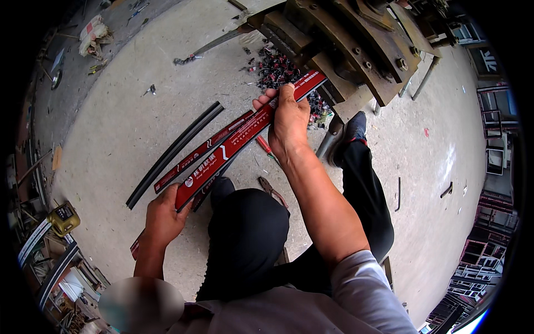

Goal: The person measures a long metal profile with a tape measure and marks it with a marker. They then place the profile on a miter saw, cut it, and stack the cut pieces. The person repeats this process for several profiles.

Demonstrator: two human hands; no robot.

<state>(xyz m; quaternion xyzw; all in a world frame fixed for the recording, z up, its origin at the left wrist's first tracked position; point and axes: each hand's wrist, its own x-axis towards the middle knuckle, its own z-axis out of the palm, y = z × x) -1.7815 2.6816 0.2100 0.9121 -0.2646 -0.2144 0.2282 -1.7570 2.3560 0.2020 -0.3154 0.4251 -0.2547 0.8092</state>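
A long straight metal profile with red printed film [239, 143] slants from lower left to upper right in front of me. Its near end is gripped by my left hand [166, 214], the fingers closed round it. Further up, my right hand [290, 118] is wrapped about the same profile, thumb on top. The far end reaches the dark, worn steel machine [361, 47] and lies against or in its lower jaw; the exact contact is hidden. Beneath and beside it, lower down, lie another red-filmed profile [194, 157] and black profiles [173, 151].
Small black and red offcuts [278, 65] are heaped under the machine. On the floor lie pliers [271, 190] and a red-handled tool [263, 145], close to my knee. A gold-coloured can [63, 218] stands at left among scrap. Frames [473, 261] are stacked along the right.
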